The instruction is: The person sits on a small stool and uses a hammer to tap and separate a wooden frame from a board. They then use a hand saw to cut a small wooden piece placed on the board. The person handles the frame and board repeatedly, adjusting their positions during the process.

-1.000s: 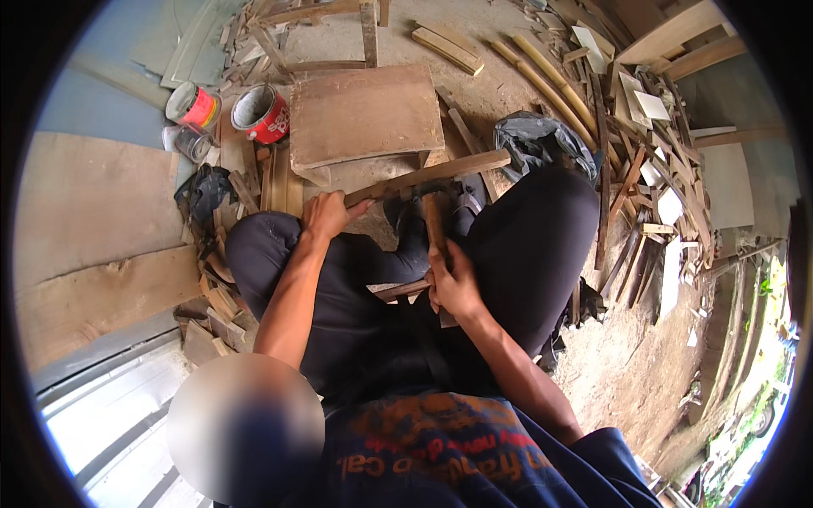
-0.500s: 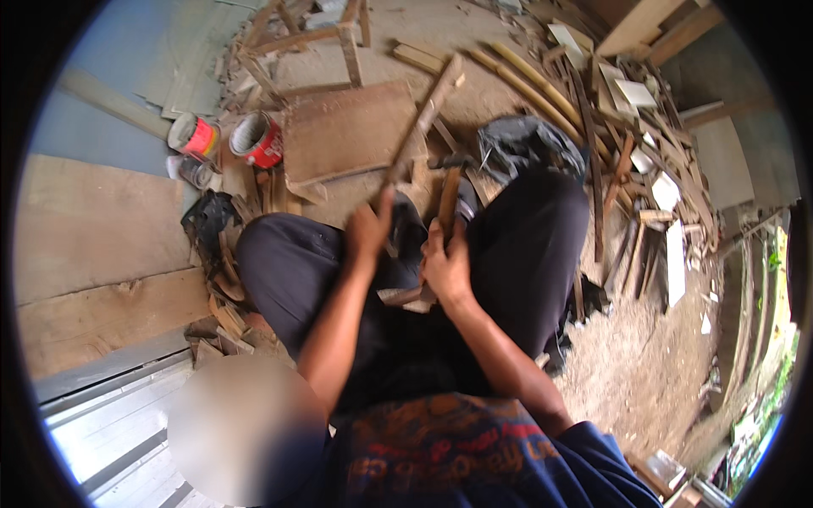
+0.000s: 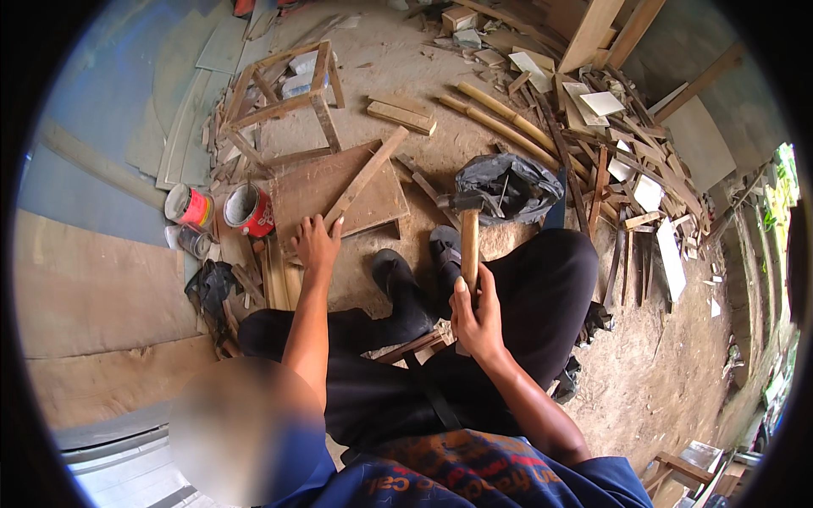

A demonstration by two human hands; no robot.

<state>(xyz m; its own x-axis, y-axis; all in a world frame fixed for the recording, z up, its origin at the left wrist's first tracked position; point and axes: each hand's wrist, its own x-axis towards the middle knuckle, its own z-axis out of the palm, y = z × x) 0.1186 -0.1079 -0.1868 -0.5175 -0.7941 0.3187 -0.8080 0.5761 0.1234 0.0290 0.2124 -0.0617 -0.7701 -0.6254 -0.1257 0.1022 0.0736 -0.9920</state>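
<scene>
A wooden strip lies slantwise over a low wooden bench in front of me. My left hand grips the strip's near end, the fingers bent over it at the bench's near side. In my right hand is a hammer, held upright by its pale wooden handle. Its dark head points away from me, close to a black plastic bag. The fingers and thumb wrap round the lower handle, above my right thigh.
Two red paint cans stand left of the bench. Beyond it is a wooden stool frame. Bamboo poles and a heap of scrap wood lie to the right. My shoes rest on the dirt floor between the hands.
My left hand has moved forward and left, lowering the strip from a raised position onto the bench. My right hand has shifted slightly right and still holds the hammer. The view has tilted.
</scene>
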